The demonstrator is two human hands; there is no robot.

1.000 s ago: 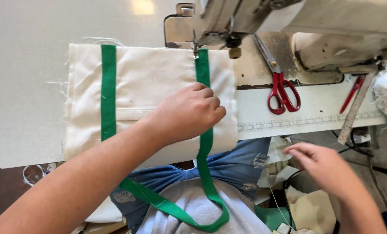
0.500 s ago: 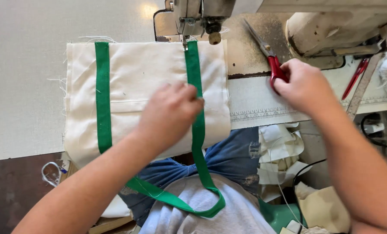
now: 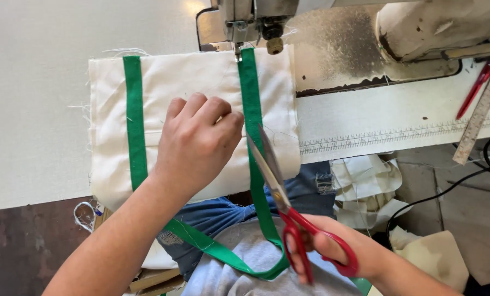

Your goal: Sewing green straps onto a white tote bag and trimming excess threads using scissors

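Now our left hand point(image 3: 198, 140) presses flat, fingers curled, on the cream bag point(image 3: 201, 77) at twelve o'clock on the tabletop point(image 3: 31, 109); our right hand point(image 3: 338, 252) grips red scissors point(image 3: 289, 214), blades over the green strap point(image 3: 253, 137).

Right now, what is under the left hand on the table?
The left hand lies flat on a cream fabric piece with two green straps, beside the right-hand strap. The cloth directly beneath the palm is covered, so any seam there cannot be seen.
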